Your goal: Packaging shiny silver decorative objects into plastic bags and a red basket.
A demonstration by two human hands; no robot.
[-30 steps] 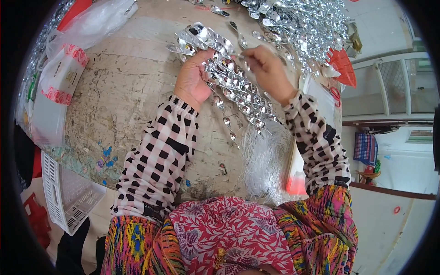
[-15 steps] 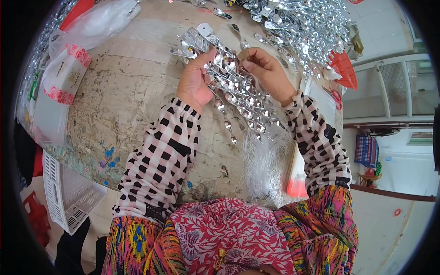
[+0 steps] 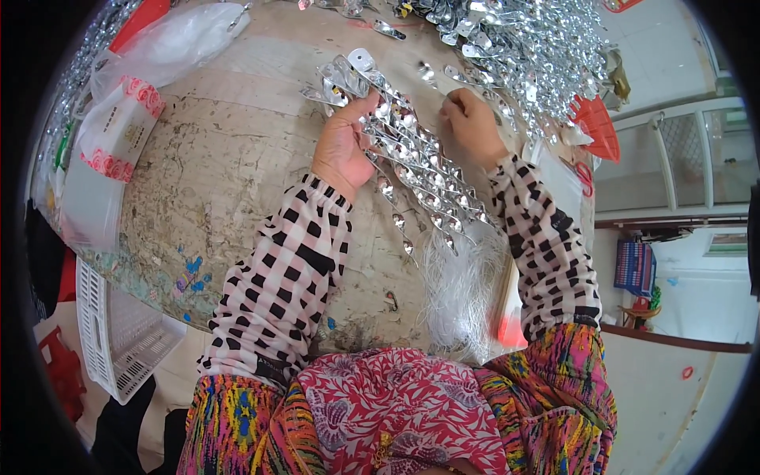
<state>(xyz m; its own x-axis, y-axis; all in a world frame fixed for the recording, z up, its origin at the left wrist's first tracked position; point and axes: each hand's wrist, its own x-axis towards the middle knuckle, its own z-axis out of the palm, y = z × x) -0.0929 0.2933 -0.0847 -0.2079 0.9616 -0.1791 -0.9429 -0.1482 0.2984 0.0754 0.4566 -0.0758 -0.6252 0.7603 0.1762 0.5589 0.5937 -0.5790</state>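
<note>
My left hand (image 3: 346, 142) is closed round the upper end of a bundle of twisted silver metal strips (image 3: 412, 158). Their flat holed tabs stick out above the thumb, and the spiral ends fan down to the right. Off the bundle's right side is my right hand (image 3: 475, 127), its fingers curled together; whatever they pinch, if anything, is hidden. A single silver strip (image 3: 427, 75), smeared by motion, shows just beyond those fingertips. Below the bundle's lower ends lies a hank of clear white string (image 3: 459, 293) on the worn table (image 3: 237, 174).
A large heap of silver twisted strips (image 3: 522, 55) covers the far right. Beside it are a red plastic fan-shaped piece (image 3: 595, 127) and red-handled scissors (image 3: 584, 178). Plastic bags (image 3: 178, 43) and a pink-patterned package (image 3: 123, 131) lie left; a white crate (image 3: 127, 348) stands below the table edge.
My right hand has moved right, away from the bundle it was touching. The single strip beyond it has shifted and blurred. My left hand keeps its hold.
</note>
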